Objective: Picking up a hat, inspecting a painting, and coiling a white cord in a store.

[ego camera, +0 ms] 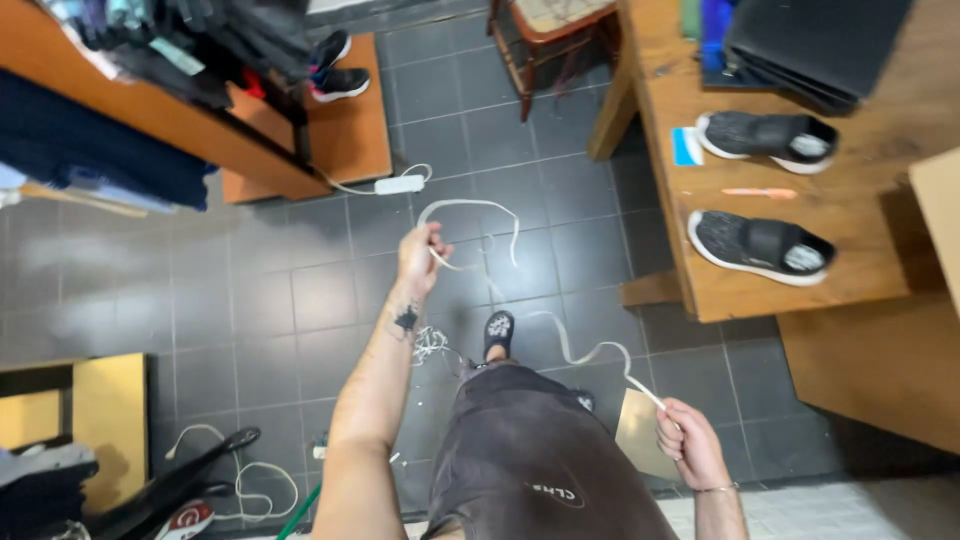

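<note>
Head view: long white flat cord (520, 290) strung between both hands, over the dark tiled floor (250, 300). Left hand (420, 258) raised far, arm extended, fist closed on one end. Right hand (688, 442) near, low, pinching the other end. Hands well apart. Two black slip-on shoes (762, 245) sit on the wooden tabletop (860, 270), right. Legs partly cut off.
</note>
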